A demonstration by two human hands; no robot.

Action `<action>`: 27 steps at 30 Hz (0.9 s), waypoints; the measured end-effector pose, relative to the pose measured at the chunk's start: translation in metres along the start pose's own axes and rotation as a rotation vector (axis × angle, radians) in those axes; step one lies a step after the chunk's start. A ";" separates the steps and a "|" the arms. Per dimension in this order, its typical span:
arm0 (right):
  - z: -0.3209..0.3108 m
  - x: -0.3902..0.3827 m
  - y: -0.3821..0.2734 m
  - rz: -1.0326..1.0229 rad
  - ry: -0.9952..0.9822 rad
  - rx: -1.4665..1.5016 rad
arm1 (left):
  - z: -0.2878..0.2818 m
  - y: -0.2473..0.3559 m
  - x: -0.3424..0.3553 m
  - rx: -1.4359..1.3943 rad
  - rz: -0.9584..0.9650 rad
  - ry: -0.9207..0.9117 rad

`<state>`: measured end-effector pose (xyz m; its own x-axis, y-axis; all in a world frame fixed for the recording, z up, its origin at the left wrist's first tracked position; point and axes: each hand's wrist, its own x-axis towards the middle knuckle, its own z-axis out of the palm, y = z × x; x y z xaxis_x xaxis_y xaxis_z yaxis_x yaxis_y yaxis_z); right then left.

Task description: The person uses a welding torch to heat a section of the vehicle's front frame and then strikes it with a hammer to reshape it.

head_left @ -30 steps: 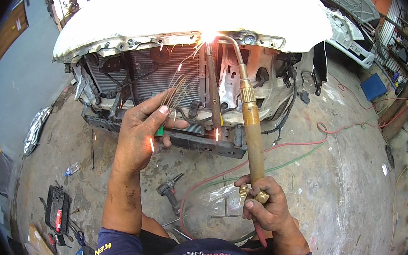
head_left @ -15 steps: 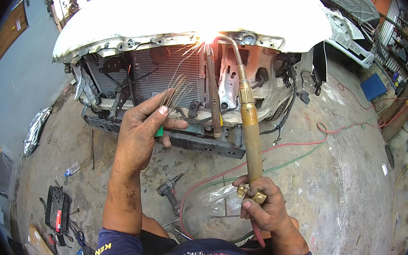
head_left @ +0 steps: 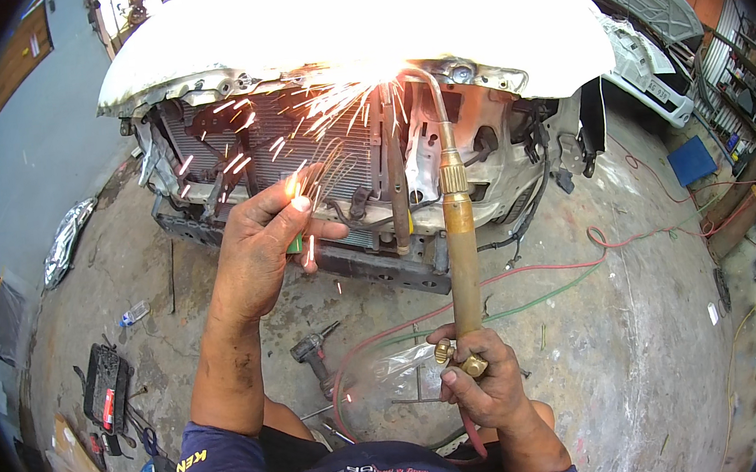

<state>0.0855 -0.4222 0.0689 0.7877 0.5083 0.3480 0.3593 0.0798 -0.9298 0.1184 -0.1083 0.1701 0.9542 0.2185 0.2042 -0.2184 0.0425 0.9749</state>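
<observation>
My right hand is wrapped round the valve end of a brass gas torch, held upright. Its bent tip meets the front edge of a white car hood, where a bright glow hides the contact point. Sparks spray down and left from there. Pinched in my left hand is a bundle of thin wire rods, one reaching toward the glow. A small green object shows under those fingers, its kind hidden. An upright bar stands below the flame.
Behind the bar is an exposed radiator over a dark bumper beam. Red and green hoses cross the concrete floor. A cordless drill, a plastic bottle and a black tool tray lie left.
The sparks have grown into a wide spray that reaches my left hand. My right hand and the torch have shifted slightly left. My left hand stays in place.
</observation>
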 end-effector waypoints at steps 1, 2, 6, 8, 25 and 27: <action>-0.001 0.000 0.001 -0.016 -0.017 -0.010 | -0.001 0.001 0.000 -0.004 -0.013 -0.007; -0.001 0.001 0.002 -0.032 -0.035 -0.020 | -0.002 0.000 -0.001 -0.012 0.002 -0.016; -0.002 0.001 0.004 -0.051 -0.037 -0.050 | 0.000 0.000 -0.001 -0.007 0.015 -0.003; -0.002 0.001 0.005 -0.057 -0.037 -0.068 | 0.001 0.000 -0.001 0.007 0.020 0.012; 0.000 0.003 0.001 -0.044 -0.036 -0.035 | 0.002 0.000 0.000 0.019 0.012 0.014; 0.000 0.003 0.003 -0.058 -0.037 -0.055 | 0.000 -0.005 0.003 0.027 0.047 0.010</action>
<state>0.0887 -0.4205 0.0672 0.7465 0.5353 0.3952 0.4310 0.0634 -0.9001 0.1219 -0.1076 0.1655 0.9410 0.2290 0.2492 -0.2573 0.0061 0.9663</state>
